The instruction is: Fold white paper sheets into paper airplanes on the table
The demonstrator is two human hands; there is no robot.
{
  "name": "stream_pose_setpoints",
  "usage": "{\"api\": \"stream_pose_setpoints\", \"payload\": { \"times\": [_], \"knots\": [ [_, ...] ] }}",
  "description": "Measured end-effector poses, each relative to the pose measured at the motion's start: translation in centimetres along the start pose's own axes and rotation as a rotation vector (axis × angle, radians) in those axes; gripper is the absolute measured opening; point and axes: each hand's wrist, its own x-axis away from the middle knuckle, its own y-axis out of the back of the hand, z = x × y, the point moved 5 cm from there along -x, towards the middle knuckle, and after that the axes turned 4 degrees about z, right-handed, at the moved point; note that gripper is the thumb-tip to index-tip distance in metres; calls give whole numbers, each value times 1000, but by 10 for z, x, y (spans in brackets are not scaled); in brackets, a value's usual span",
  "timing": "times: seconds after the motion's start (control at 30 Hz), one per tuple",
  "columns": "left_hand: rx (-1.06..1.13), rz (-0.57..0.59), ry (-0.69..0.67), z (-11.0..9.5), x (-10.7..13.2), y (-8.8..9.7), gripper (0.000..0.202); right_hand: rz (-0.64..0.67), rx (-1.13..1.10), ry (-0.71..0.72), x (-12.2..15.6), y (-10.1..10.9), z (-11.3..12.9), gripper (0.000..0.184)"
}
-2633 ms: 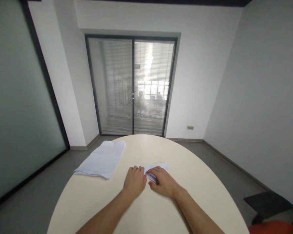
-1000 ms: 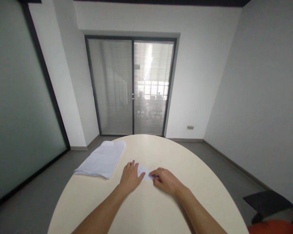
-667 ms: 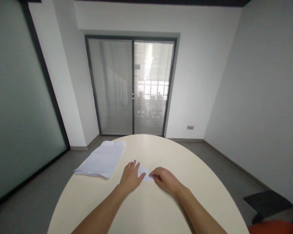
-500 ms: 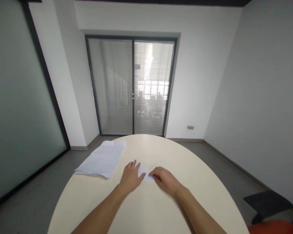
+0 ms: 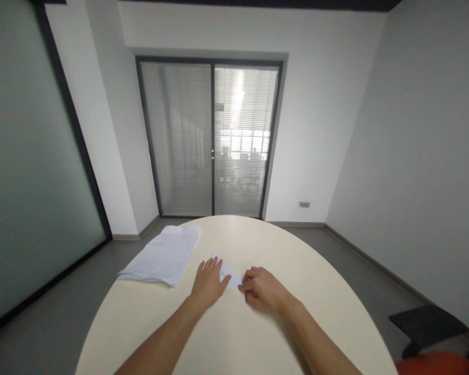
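A small white piece of paper [image 5: 233, 274], folded to a pointed shape, lies on the round cream table [image 5: 234, 333] between my hands. My left hand [image 5: 208, 278] rests flat over its left part, fingers spread and the thumb along its near side. At the paper's right corner, my right hand [image 5: 262, 288] is closed, with thumb and fingers pinching the edge. My hands cover part of the paper, so its full outline is hidden.
Several white sheets [image 5: 164, 254] lie in a loose pile at the table's left edge. A black chair part [image 5: 428, 324] and something orange-red [image 5: 440, 363] stand at the lower right. Beyond the table is a glass door [image 5: 212, 135] with blinds.
My right hand's fingers have curled tighter at the paper's right corner, and less paper shows there. My left hand has shifted very slightly left, still on the paper.
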Motion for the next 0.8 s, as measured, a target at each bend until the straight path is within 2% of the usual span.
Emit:
{"api": "stream_pose_setpoints", "payload": {
  "times": [0.17, 0.37, 0.5, 0.7, 0.8],
  "knots": [
    [-9, 2, 1, 0, -1, -4, 56, 46, 23, 18, 1, 1, 7, 26],
    [3, 17, -12, -1, 2, -3, 74, 74, 40, -6, -1, 7, 10, 21],
    [-5, 37, -8, -1, 2, -2, 77, 83, 15, -14, -1, 8, 11, 19],
    [1, 56, -2, 0, 2, -3, 77, 70, -26, -84, 2, 10, 4, 28],
    [4, 61, 0, 1, 3, -1, 76, 100, -59, -111, 6, 11, -3, 25]
  ]
}}
